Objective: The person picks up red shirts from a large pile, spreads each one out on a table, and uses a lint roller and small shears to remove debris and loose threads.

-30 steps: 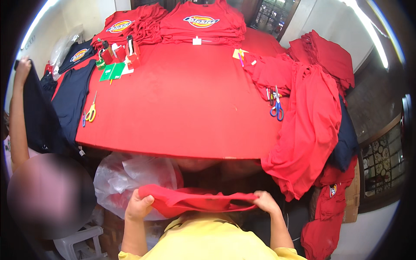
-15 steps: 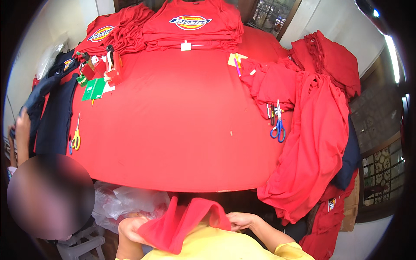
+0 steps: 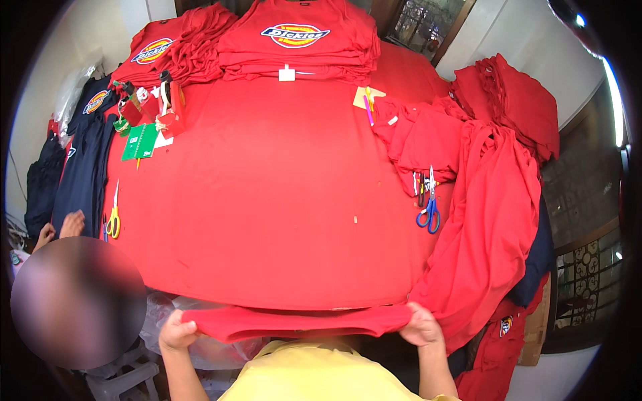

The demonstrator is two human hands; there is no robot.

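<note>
A red fabric garment (image 3: 294, 322) is stretched wide between my two hands, just in front of the table's near edge. My left hand (image 3: 178, 331) grips its left end, thumb on top. At the other end my right hand (image 3: 422, 325) is closed on the cloth. The garment's edge hangs in a shallow band with an opening along its lower side; its full shape is hidden.
A red-covered table (image 3: 274, 200) spreads ahead. Blue-handled scissors (image 3: 429, 207) lie right, yellow-handled scissors (image 3: 114, 214) left. Folded red shirts (image 3: 294, 53) are stacked at the back. Red cloth (image 3: 485, 220) drapes over the right edge. A co-worker's hands (image 3: 71, 224) are over dark garments at left.
My hands have moved apart and up, pulling the bunched red garment into a wide, taut band. The co-worker's raised arm has come down at the left.
</note>
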